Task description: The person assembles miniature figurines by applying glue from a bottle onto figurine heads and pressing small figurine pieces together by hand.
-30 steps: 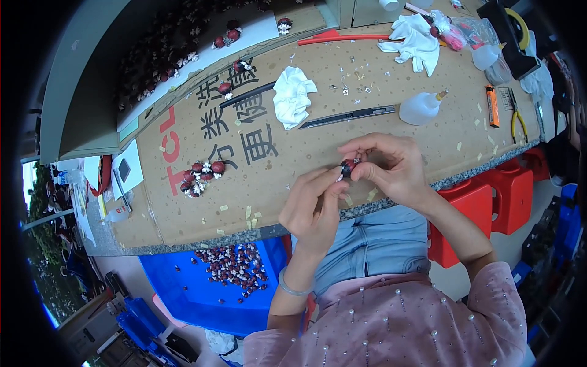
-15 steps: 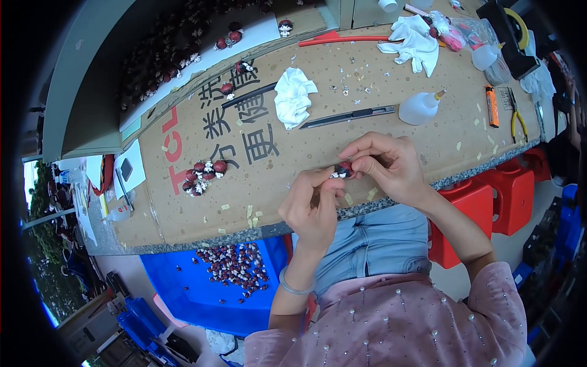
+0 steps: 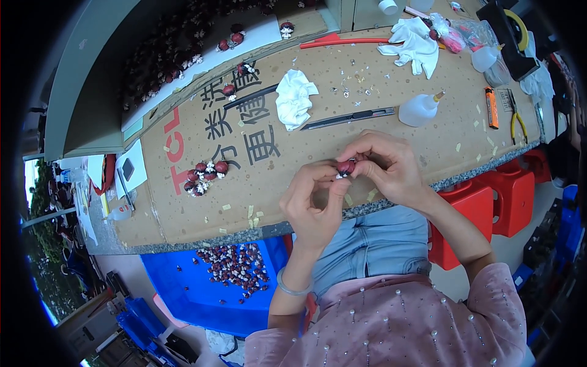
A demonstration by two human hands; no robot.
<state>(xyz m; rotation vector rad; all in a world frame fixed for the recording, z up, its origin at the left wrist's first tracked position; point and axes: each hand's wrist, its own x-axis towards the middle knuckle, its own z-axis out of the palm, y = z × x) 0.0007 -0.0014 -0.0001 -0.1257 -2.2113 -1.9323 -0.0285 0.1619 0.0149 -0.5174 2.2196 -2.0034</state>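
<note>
Between my two hands, over the near edge of the cardboard-covered bench, is a small figurine with a dark red head and a white body. My left hand pinches its white lower part between thumb and fingertips. The thumb and forefinger of my right hand close on the head from the other side. Further left on the cardboard lies a cluster of similar figurines.
Beyond my hands are a utility knife, a crumpled white cloth and a white squeeze bottle. Yellow-handled pliers lie at the right. A blue bin of many figurines stands below the bench's left edge. Red stools stand at the right.
The figurine has turned between my fingertips, so more of its red head shows. My left thumb has shifted slightly up along it. The bench things stay put.
</note>
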